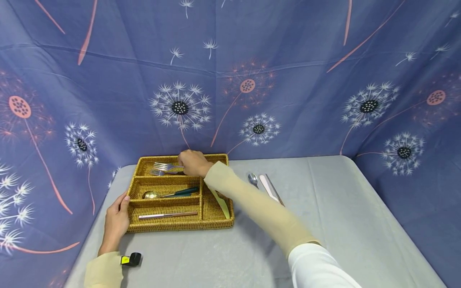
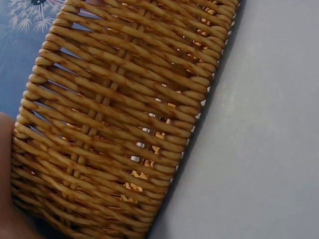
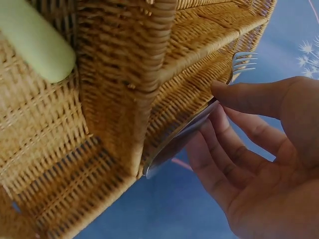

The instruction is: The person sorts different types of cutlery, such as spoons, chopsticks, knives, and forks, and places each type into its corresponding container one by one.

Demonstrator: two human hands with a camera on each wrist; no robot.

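A wicker cutlery tray (image 1: 216, 219) with several compartments sits at the table's back left. My right hand (image 1: 184, 163) reaches over its rear compartment and pinches the handle of a silver fork (image 1: 165, 166); a second fork (image 1: 158, 173) lies just below it. In the right wrist view, thumb and fingers of the right hand (image 3: 217, 100) close on the fork (image 3: 185, 135), tines pointing away. My left hand (image 1: 121, 205) rests flat against the tray's front-left corner. The left wrist view shows only the tray wall (image 2: 114, 124) and a sliver of the left hand (image 2: 6, 199).
Inside the tray lie a green-handled spoon (image 1: 169, 194), a pink-handled piece (image 1: 167, 215) and a pale green handle (image 1: 221, 204). On the grey table (image 1: 324, 208), right of the tray, lie a spoon (image 1: 253, 179) and two knives (image 1: 270, 188). Blue floral cloth hangs behind.
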